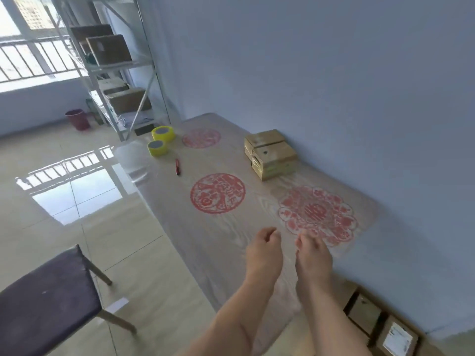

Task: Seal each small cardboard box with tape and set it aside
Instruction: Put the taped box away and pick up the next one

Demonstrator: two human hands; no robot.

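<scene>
Boxes: small cardboard boxes (271, 153) stacked by the wall, long sides running along the table (231, 253) | Hands: left hand (263, 250) and right hand (313, 255) hover side by side, fingers loosely curled, holding nothing, well short of the stack | Around: two yellow tape rolls (159, 140) and red pen (177, 166) far-left; more boxes (380, 322) near-right; nothing between hands and stack.

My table (226, 242): pale woodgrain top under clear cover; three red papercut rounds (217, 194) lie flat on it; two yellow tape rolls (159, 141) near far left edge; red pen (177, 166) just beside them; stacked small cardboard boxes (271, 153) by wall side.
</scene>
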